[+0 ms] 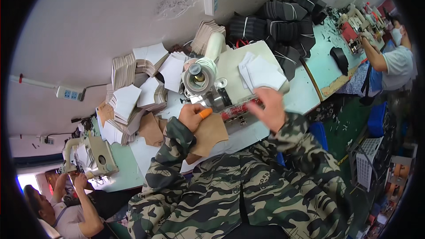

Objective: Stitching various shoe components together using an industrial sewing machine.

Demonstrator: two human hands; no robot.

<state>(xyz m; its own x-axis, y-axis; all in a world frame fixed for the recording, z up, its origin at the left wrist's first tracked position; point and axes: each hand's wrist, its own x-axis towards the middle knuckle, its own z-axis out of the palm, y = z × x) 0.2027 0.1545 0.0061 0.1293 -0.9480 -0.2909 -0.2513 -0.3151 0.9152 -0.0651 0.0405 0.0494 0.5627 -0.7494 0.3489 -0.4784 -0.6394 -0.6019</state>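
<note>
My left hand (pixel 191 116), with an orange cover on one digit, has its fingers curled at the upper left corner of a flat brown cut piece (pixel 211 136). That piece lies in front of a cream machine (pixel 201 79) with a round head, close to the machine's working end. My right hand (pixel 270 109) is a little blurred over the machine's red front edge (pixel 237 110). Its fingers are spread and nothing shows in them. Just beyond its fingertips, several white cut pieces (pixel 263 73) lie fanned on the machine's flat bed (pixel 232 59).
Stacks of white-faced cut pieces (pixel 128 99) crowd the table's left side, by loose brown pieces (pixel 151 129). Bundled black pieces (pixel 283 28) are piled behind right. Co-workers sit at other machines, left (pixel 68 210) and right (pixel 394 59). A white crate (pixel 368 161) stands at right.
</note>
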